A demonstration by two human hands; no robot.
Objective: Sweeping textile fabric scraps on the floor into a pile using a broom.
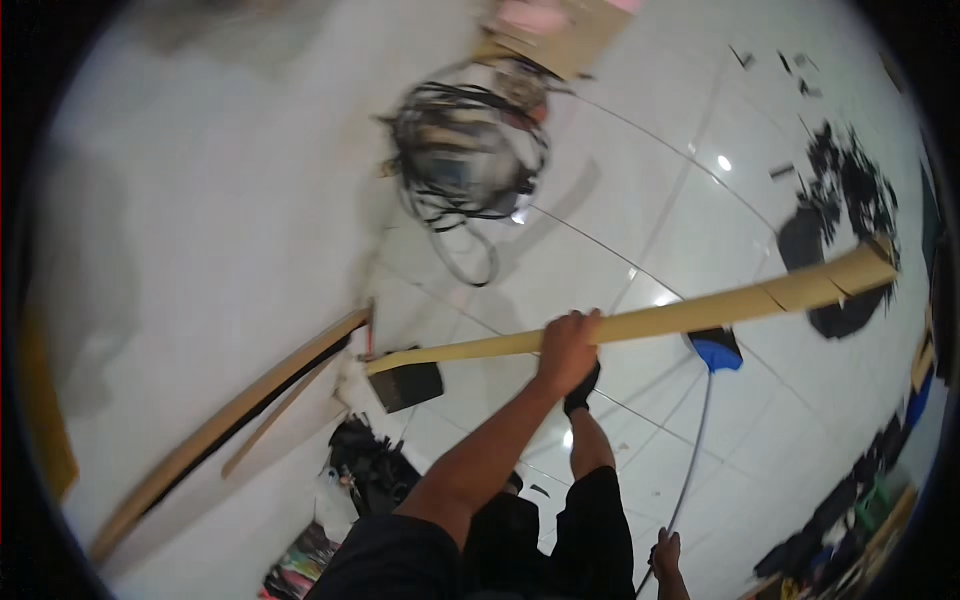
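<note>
My left hand (568, 352) is closed around a long brown cardboard tube (690, 318), held roughly level across the view. A few splits show along the tube's right part. Its narrow left end overlaps a dark block-like object (408, 386) by the wall; I cannot tell whether they touch. Lower right, my right hand (667, 552) grips the thin handle of a broom (716, 352). The broom's blue head with black bristles is on the tiled floor, just below the tube.
Black scraps (855, 185) and a dark flat piece (800, 240) lie at right. A blurred coil of black cable (460, 150) sits by the white wall, near a cardboard box (570, 35). A long brown strip (230, 410) leans at left. Black items (370, 460) lie below.
</note>
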